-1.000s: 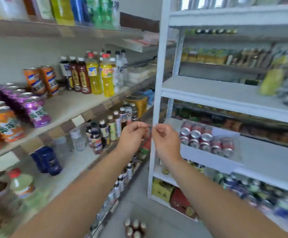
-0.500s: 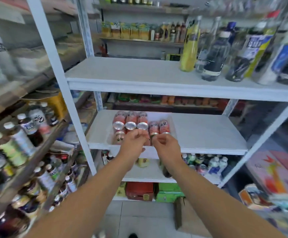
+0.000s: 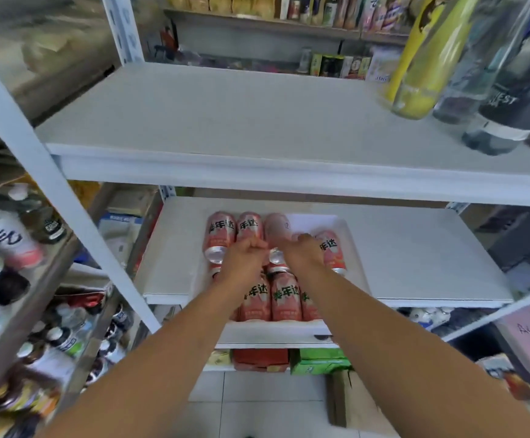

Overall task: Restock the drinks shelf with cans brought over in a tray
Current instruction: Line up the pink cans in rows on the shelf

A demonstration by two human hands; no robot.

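L hand (image 3: 245, 260) & R hand (image 3: 304, 253) side by side, fingers curled, atop cans (image 3: 284, 299) in tray (image 3: 273, 334) overhanging shelf (image 3: 415, 254) front edge; can't tell what they grip.

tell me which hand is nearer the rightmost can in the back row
Right. The right hand is just left of that can, close beside it. The left hand is further left, beyond the middle can.

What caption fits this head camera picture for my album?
The left hand and right hand reach over pink cans in a tray on the white shelf.
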